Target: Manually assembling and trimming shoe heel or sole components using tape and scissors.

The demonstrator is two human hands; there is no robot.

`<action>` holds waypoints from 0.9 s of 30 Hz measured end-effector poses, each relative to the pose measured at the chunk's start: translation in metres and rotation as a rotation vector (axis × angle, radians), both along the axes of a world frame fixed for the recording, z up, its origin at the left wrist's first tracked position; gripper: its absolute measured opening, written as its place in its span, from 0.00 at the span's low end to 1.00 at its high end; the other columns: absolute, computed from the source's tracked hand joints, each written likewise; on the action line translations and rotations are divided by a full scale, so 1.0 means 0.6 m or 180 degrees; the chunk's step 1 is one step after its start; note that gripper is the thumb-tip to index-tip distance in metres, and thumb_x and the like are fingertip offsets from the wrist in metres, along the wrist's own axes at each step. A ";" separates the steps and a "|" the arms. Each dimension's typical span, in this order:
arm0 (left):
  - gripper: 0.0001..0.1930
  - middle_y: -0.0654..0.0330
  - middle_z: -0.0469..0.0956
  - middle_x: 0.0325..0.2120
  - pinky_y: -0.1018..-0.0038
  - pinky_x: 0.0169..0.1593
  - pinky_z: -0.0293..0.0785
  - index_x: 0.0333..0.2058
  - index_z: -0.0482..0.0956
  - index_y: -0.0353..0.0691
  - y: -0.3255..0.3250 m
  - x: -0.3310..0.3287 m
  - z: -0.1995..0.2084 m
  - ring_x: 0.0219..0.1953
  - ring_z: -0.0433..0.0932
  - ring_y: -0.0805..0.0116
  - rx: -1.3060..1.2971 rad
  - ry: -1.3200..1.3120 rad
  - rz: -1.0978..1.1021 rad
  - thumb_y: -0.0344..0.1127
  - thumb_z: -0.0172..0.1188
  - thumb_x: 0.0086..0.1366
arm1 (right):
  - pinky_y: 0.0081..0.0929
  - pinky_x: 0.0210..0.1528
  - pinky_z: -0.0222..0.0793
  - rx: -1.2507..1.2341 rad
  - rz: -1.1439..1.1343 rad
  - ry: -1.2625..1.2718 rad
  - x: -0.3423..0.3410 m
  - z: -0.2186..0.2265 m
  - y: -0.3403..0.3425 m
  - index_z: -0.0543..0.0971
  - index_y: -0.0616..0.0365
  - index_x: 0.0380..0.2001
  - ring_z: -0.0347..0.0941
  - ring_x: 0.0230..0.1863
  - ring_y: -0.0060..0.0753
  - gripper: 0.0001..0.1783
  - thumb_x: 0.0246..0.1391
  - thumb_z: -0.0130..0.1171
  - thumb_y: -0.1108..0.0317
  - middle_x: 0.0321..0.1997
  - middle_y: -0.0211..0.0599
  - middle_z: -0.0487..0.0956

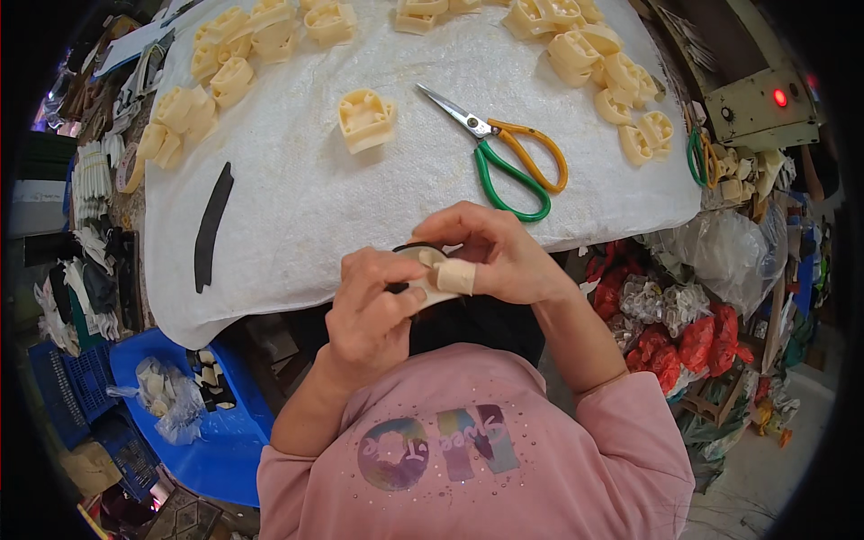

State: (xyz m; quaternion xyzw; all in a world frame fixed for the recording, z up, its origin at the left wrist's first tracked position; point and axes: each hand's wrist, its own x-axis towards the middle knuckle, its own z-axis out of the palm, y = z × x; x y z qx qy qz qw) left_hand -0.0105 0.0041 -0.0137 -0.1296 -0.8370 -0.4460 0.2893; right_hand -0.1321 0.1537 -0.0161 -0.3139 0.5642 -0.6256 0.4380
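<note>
Close to my body, just off the table's front edge, a small cream molded piece is held between both hands. Along its far side runs a narrow black strip. My left hand grips the piece from the left, fingers curled over it. From the right, my right hand pinches it, and a beige wrap covers that thumb. My fingers hide much of the piece. Beyond them on the table lie scissors with one green and one orange handle. A single cream molded piece sits left of the scissors.
White woven cloth covers the table. A loose black strip lies at left. Several cream pieces are clustered along the far and side edges. A blue plastic chair holding bags stands lower left; red bags are at right.
</note>
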 end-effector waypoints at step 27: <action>0.06 0.56 0.77 0.37 0.78 0.44 0.71 0.34 0.73 0.31 0.031 -0.006 0.000 0.38 0.73 0.75 0.2447 -0.1152 0.0473 0.27 0.58 0.61 | 0.31 0.42 0.54 -0.0200 -0.1260 0.2833 0.015 0.008 -0.023 0.70 0.57 0.29 0.62 0.38 0.37 0.06 0.45 0.55 0.74 0.32 0.35 0.69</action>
